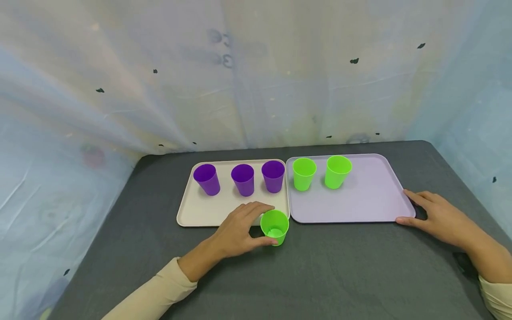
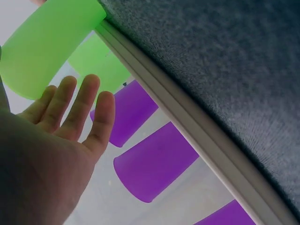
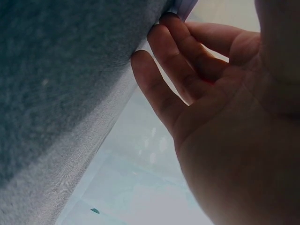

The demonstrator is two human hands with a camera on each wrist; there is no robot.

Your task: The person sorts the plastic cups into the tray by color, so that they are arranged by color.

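My left hand is around a green cup that stands upright at the front edge of the cream tray. Its thumb lies across the cup's near side, and a fingertip reaches the far rim. In the left wrist view the fingers of that hand are extended and spread, beside the green cup. My right hand rests at the front right corner of the lilac tray, thumb at the front edge and a finger at the side edge. In the right wrist view its fingers are loosely bent.
Three purple cups, the left, middle and right, stand in a row on the cream tray. Two green cups, one left and one right, are on the lilac tray. Behind the dark table hangs pale sheeting.
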